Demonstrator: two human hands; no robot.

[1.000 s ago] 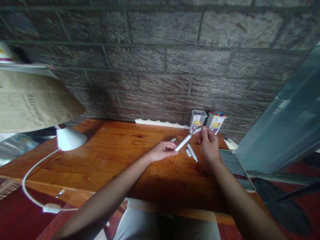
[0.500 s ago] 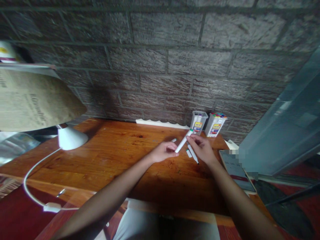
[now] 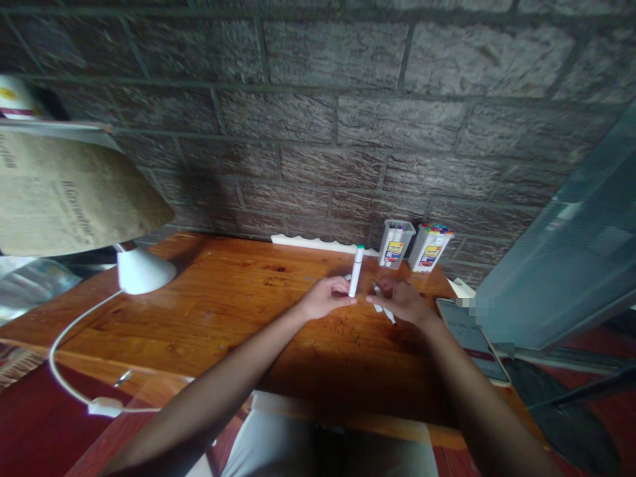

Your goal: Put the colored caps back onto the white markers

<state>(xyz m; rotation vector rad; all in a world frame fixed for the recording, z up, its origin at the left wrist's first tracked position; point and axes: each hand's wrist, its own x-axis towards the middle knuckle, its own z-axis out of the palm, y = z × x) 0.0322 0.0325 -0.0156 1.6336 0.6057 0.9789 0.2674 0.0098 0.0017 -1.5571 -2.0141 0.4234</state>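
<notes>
My left hand (image 3: 325, 298) is closed on the lower end of a white marker (image 3: 356, 270) with a green top, which stands nearly upright above the desk. To its right, my right hand (image 3: 403, 301) holds nothing, its thumb stretched out apart from the curled fingers. Under that hand lies another white marker (image 3: 389, 318) with a dark tip, partly covered by the thumb. Beside it a small white piece, like a cap, is mostly hidden. Behind my left fingers a bit of another white item (image 3: 348, 277) shows.
Two clear marker boxes stand by the brick wall: one holding a few markers (image 3: 396, 245), the other full (image 3: 431, 248). A tablet (image 3: 472, 338) lies at the desk's right edge. On the left is a lamp (image 3: 144, 271) with a cord. A white wavy-edged strip (image 3: 318, 245) lies along the wall.
The green-topped marker has swung from a rightward slant to nearly upright in my left hand. My right hand has let go of it and dropped over the marker on the desk.
</notes>
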